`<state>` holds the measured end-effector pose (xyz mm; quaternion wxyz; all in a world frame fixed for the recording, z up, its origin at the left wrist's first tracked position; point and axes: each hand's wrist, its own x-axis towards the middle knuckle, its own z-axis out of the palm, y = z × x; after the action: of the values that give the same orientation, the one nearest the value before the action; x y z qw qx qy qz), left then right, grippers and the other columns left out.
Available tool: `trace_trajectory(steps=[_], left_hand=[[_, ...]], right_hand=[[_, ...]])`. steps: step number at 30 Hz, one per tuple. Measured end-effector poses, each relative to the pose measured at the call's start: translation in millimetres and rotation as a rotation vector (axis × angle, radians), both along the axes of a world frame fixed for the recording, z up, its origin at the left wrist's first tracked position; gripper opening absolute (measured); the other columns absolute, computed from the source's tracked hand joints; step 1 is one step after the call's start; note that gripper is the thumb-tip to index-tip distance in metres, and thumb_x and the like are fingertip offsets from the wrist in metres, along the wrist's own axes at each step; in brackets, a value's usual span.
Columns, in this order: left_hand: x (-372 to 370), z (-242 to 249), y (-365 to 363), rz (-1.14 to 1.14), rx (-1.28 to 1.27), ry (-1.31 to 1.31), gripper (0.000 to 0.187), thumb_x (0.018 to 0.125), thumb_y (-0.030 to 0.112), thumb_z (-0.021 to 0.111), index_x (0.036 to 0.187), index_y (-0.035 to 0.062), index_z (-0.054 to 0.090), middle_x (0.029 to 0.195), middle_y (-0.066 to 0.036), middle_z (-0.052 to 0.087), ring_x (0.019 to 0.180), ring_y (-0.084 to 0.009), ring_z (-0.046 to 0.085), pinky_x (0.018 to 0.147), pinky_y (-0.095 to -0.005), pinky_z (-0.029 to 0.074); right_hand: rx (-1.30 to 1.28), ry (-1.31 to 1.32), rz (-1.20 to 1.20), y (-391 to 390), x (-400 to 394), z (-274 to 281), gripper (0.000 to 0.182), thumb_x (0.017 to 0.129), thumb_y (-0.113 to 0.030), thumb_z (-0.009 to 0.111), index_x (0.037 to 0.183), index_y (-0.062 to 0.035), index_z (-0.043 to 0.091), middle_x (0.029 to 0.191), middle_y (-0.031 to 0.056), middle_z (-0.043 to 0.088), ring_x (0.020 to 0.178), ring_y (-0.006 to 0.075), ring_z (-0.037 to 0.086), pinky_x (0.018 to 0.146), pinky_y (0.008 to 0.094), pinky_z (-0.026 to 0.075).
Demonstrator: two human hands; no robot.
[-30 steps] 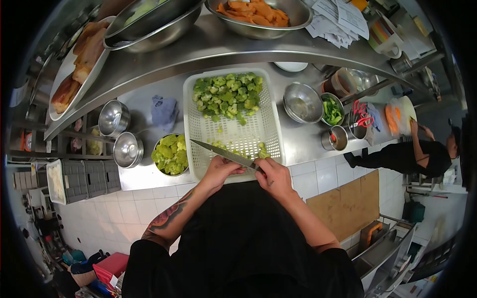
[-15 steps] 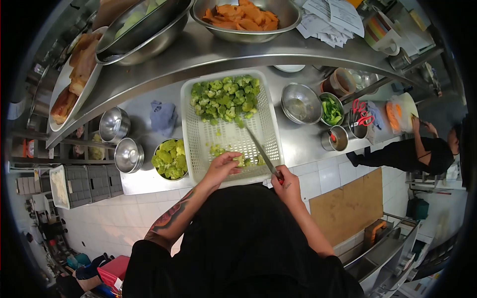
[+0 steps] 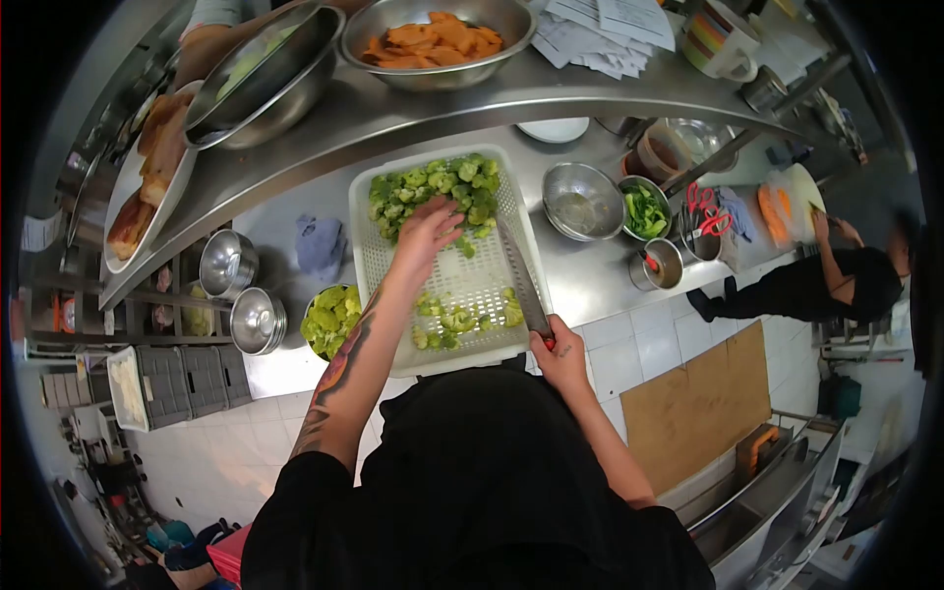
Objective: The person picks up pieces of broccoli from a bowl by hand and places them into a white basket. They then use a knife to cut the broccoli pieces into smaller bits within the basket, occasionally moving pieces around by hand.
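A white perforated plastic basket lies on the steel counter. Heaped at its far end are green broccoli florets. My left hand reaches over the near side of this heap, its fingers apart and touching the florets; no piece shows clearly in it. Closer to me in the basket, a few loose broccoli pieces are scattered. My right hand grips the handle of a large knife at the basket's near right corner, the blade slanting away along the right side. Left of the basket stands a bowl of broccoli, partly behind my forearm.
A steel shelf crosses above the counter, bearing a bowl of orange slices and paper slips. Steel bowls, red-handled scissors and a blue cloth sit around the basket. Another person works at the right.
My left hand has moved forward from the loose pieces near me to the far heap. The knife's tip has swung from the heap toward the basket's right side.
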<state>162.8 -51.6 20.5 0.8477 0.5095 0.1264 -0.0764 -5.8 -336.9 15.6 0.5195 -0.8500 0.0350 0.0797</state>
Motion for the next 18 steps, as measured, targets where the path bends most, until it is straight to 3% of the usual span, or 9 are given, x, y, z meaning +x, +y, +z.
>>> trace_trajectory(steps=[3,5,9,11,15,16,18], left_hand=[[-38.1,-1.5,16.0,-0.053,0.122,0.091,0.054,0.109,0.016,0.056,0.156,-0.0044,0.041,0.146,-0.019,0.061,0.133,-0.0272,0.061,0.11,-0.0417,0.052],[-63.4,-13.7,28.6,-0.051,0.185,0.122,0.04,0.108,0.02,0.06,0.143,0.0002,0.058,0.133,-0.013,0.069,0.121,-0.0226,0.066,0.103,-0.0365,0.056],[-93.6,-51.0,38.1,-0.044,0.278,0.173,0.035,0.107,0.018,0.062,0.138,0.0022,0.063,0.13,-0.013,0.07,0.115,-0.0215,0.068,0.101,-0.0362,0.055],[-100.9,-59.7,16.8,-0.244,0.384,0.028,0.032,0.103,0.014,0.066,0.134,0.0041,0.067,0.121,-0.008,0.072,0.104,-0.018,0.069,0.096,-0.0349,0.057],[-104.0,-57.5,-47.9,-0.598,0.858,-0.452,0.038,0.094,0.009,0.074,0.132,0.0074,0.069,0.114,-0.009,0.071,0.101,-0.022,0.071,0.092,-0.0356,0.057],[-105.5,-59.8,-60.6,-0.585,0.855,-0.449,0.038,0.094,0.009,0.074,0.132,0.0074,0.069,0.114,-0.009,0.071,0.101,-0.022,0.071,0.092,-0.0356,0.057],[-107.2,-66.1,-77.2,-0.658,1.345,-0.746,0.033,0.092,0.004,0.071,0.125,0.0067,0.07,0.114,-0.011,0.07,0.1,-0.0256,0.072,0.089,-0.0375,0.058]], right_hand=[[0.055,0.038,-0.028,-5.0,-2.4,-14.6,0.022,0.096,-0.016,0.071,0.103,0.0018,0.061,0.066,0.012,0.063,0.058,0.0156,0.061,0.058,0.0334,0.05],[0.081,0.051,-0.031,-5.9,-2.5,-16.1,0.021,0.097,-0.016,0.071,0.103,0.0023,0.061,0.066,0.0105,0.063,0.057,0.0141,0.06,0.056,0.0329,0.049],[0.304,0.151,-0.089,2.3,1.4,1.3,0.018,0.101,-0.016,0.069,0.106,0.0007,0.066,0.07,0.002,0.066,0.05,0.0073,0.056,0.048,0.0281,0.045],[0.367,0.18,-0.111,0.6,4.2,2.3,0.017,0.101,-0.016,0.069,0.107,0.0003,0.067,0.07,0.0018,0.065,0.05,0.0071,0.056,0.047,0.0275,0.045],[0.292,0.212,-0.078,3.9,7.5,15.0,0.015,0.103,-0.017,0.068,0.105,-0.0023,0.065,0.067,-0.0014,0.058,0.049,0.0075,0.054,0.046,0.0257,0.042],[0.286,0.212,-0.067,4.0,8.0,15.8,0.015,0.103,-0.017,0.068,0.105,-0.0023,0.065,0.067,-0.0014,0.058,0.049,0.0075,0.054,0.046,0.0257,0.042],[0.279,0.224,-0.07,3.4,9.2,16.5,0.015,0.103,-0.017,0.068,0.104,-0.0024,0.065,0.067,-0.0015,0.057,0.049,0.0077,0.054,0.046,0.0256,0.042]])
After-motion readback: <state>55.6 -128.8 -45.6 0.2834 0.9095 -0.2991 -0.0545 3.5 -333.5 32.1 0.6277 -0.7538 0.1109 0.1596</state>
